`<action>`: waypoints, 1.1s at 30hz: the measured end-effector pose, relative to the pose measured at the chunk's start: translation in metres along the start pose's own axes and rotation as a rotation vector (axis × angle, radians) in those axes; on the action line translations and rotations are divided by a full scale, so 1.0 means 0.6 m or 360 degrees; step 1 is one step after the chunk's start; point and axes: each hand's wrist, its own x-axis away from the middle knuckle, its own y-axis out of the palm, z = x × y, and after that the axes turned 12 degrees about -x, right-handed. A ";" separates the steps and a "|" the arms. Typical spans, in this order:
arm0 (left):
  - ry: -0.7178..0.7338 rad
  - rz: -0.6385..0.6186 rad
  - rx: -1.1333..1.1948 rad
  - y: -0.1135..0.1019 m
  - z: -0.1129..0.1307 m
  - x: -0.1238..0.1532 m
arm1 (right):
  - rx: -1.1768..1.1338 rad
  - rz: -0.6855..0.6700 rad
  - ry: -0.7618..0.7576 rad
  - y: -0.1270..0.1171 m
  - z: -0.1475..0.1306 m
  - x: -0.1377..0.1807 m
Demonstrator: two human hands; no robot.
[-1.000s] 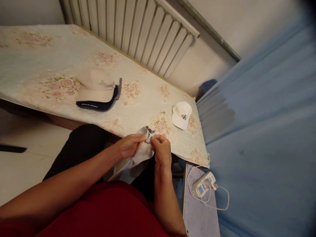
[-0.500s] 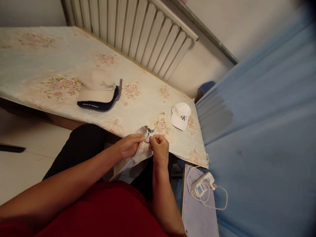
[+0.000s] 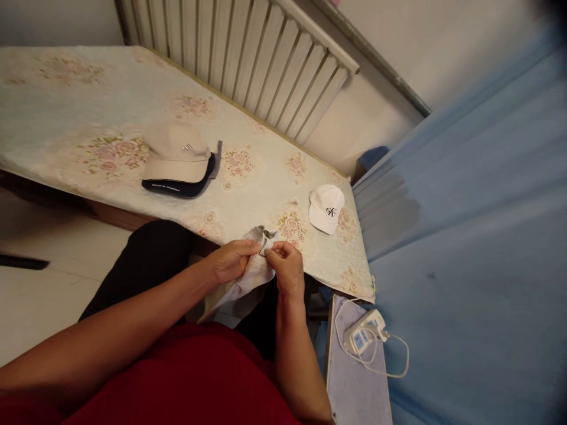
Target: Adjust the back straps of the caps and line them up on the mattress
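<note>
Over my lap, at the table's near edge, I hold a pale baseball cap (image 3: 253, 276) with a strap and a small metal buckle. My left hand (image 3: 233, 261) pinches it on the left side of the buckle, thumb on top. From the right, my right hand (image 3: 289, 267) has its thumb and fingers closed on the strap end by the buckle. The fingertips partly hide the strap, and much of the cap hangs below my hands. On the table beyond lies a white cap (image 3: 326, 208) with black letters on its front.
At the table's left part sits a beige cap (image 3: 177, 156) over a dark-brimmed one. A floral cloth covers the table (image 3: 261, 195). A radiator (image 3: 248, 65) stands behind, and a blue curtain (image 3: 465, 236) hangs on the right. A power strip (image 3: 365, 332) with a white cable lies on a side stand.
My right fingertips have shifted slightly left, closer to the buckle. My left hand keeps its grip on the cap. The whole view has moved a little.
</note>
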 end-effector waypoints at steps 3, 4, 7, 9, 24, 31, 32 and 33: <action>-0.0016 0.0017 0.0002 0.000 0.000 0.000 | 0.0030 -0.0032 0.0010 -0.001 -0.003 0.002; -0.0016 0.0021 0.0009 0.001 0.000 0.000 | 0.0051 -0.0035 0.0009 -0.001 -0.005 0.003; -0.0009 0.0029 0.0024 0.002 0.000 -0.001 | 0.0101 -0.0028 -0.0012 0.002 -0.012 0.007; 0.0000 0.0022 0.0029 0.002 0.000 -0.002 | 0.0087 -0.0022 -0.0033 0.004 -0.013 0.010; 0.0012 0.0043 -0.0034 0.006 0.009 0.006 | 0.0061 -0.0289 -0.0003 -0.013 -0.006 0.009; 0.0011 -0.0077 -0.0003 0.006 0.008 0.006 | -0.0130 -0.0118 0.0092 -0.006 -0.008 0.004; 0.0020 -0.0090 0.0007 0.006 0.008 0.006 | -0.0127 -0.0108 0.0103 -0.006 -0.007 0.003; 0.0025 -0.0101 0.0014 0.007 0.008 0.007 | -0.0120 -0.0109 0.0113 -0.006 -0.006 0.003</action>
